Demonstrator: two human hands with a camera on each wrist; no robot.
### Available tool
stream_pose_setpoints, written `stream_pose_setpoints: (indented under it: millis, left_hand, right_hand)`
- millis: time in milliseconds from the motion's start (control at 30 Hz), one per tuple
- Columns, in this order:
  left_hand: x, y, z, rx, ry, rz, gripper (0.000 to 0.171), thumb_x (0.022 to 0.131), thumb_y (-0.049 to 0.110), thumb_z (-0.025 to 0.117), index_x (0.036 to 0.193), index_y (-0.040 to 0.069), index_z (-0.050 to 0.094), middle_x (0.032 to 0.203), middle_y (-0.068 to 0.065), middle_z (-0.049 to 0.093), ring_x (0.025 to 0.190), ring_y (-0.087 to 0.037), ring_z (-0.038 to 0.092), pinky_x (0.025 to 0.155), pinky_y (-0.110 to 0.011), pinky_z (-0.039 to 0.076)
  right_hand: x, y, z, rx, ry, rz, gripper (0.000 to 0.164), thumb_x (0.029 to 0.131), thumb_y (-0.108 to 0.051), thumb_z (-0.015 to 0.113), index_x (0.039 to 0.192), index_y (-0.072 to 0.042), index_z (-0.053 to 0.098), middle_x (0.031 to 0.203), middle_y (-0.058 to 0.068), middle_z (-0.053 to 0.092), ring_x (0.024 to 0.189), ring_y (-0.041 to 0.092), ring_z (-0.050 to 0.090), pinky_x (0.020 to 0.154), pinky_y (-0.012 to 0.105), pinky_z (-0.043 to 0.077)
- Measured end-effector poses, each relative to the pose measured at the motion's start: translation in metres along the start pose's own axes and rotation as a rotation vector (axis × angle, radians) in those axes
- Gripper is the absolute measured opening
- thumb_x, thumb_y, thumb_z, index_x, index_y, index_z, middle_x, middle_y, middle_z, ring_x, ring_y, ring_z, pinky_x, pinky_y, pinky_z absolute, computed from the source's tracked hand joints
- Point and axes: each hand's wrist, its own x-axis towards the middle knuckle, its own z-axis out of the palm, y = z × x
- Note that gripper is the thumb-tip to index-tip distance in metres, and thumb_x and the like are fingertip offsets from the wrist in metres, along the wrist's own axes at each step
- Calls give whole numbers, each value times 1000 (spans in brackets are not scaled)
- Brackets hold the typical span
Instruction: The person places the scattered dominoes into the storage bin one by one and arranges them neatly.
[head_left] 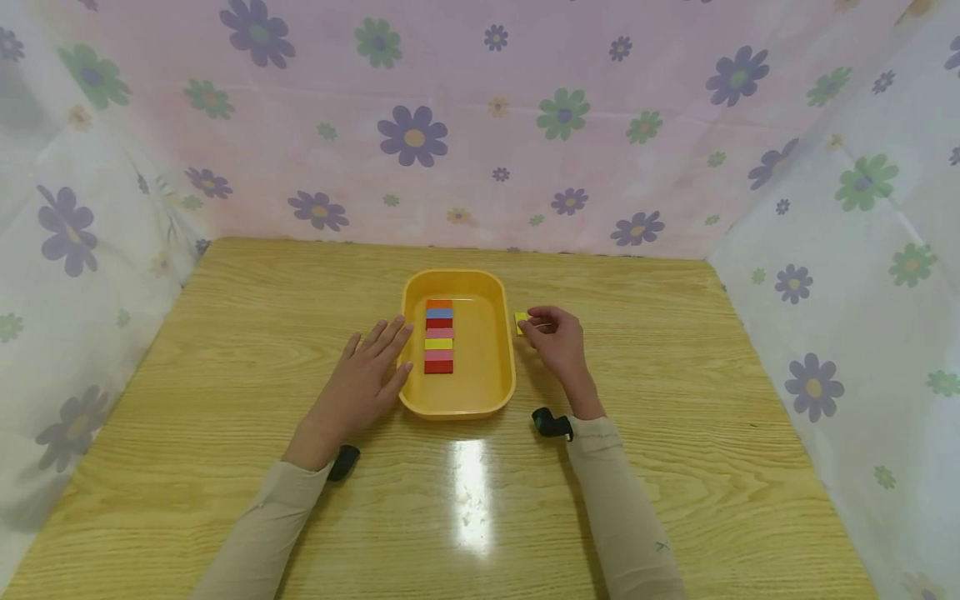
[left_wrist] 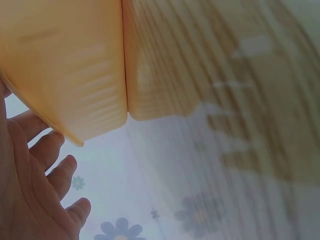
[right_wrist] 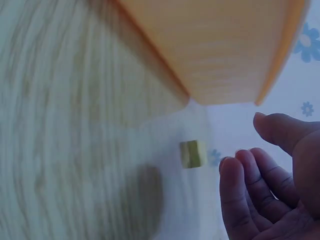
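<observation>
A yellow-orange plastic tray (head_left: 480, 392) sits on the wooden table. Along the left part of its floor lies a column of small coloured tiles (head_left: 439, 337): orange, blue, red, pink and yellow, with pink and red repeating. My left hand (head_left: 360, 385) rests at the tray's left rim, fingers fairly straight. The left wrist view has its fingertips (left_wrist: 65, 170) by the tray wall. My right hand (head_left: 558, 340) is over a yellow tile (head_left: 521, 323) just right of the tray. In the right wrist view, a gap separates its bent fingers and thumb from the tile (right_wrist: 191, 154).
Black wrist devices (head_left: 552, 422) are on both sleeves. Flowered cloth (head_left: 457, 125) hangs behind the table (head_left: 337, 275) and along both sides. Glare (head_left: 471, 496) shines on the tabletop in front of the tray.
</observation>
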Motion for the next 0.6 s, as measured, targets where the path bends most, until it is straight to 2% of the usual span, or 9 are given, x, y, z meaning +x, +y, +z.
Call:
stream_pose_setpoints:
  millis: [67,200,333,600]
  left_hand:
    - [0,0,0,-3,1,3,62,109,37,43,163,13,24,170,-8,19,156,-36,17,123,-64,8]
    - [0,-1,0,-7,-1,3,62,109,37,43,163,13,24,170,-7,19,157,-35,16,124,-63,7]
    - [0,-1,0,-5,-2,2,62,109,36,43,163,13,24,170,-7,18,157,-35,16,124,-63,8]
    - [0,-1,0,-6,-3,3,62,109,35,45,163,12,24,170,-7,18,157,-35,16,123,-64,8]
  right_hand:
    - [2,4,0,-53,-3,16,34,94,-12,74,120,7,68,107,22,69,95,35,69,76,30,59]
    - [7,8,2,-155,-14,53,36,92,-17,76,120,4,68,110,21,69,99,33,69,85,38,59]
    - [11,7,4,-200,-31,77,38,91,-17,78,120,6,67,112,23,69,101,35,69,90,45,58]
    - [18,3,10,-341,-42,94,41,88,-22,80,116,5,68,111,21,69,101,32,65,90,44,56]
